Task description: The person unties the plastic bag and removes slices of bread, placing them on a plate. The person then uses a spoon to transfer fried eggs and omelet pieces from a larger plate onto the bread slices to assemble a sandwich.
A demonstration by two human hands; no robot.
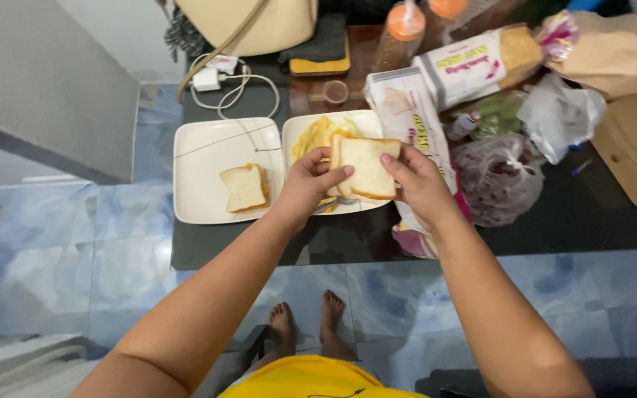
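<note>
Both my hands hold a stack of white bread slices (367, 166) over the right square white plate (305, 127). My left hand (310, 184) grips the stack's left edge, and my right hand (414, 180) pinches its right edge. Yellow scrambled egg (317, 135) lies on that plate behind the bread, and a metal utensil (331, 204) pokes out under my left hand. The left white plate (199, 158) carries a finished sandwich (245, 188) with orange filling at its edge.
A dark glass table (584, 214) holds bread loaf bags (473, 66), clear plastic bags (499, 177), a brown paper bag (621, 48), orange-capped bottles (405, 26), a white charger with cable (211, 77) and a cream handbag (252, 22). My bare feet stand on blue tiles (112, 243).
</note>
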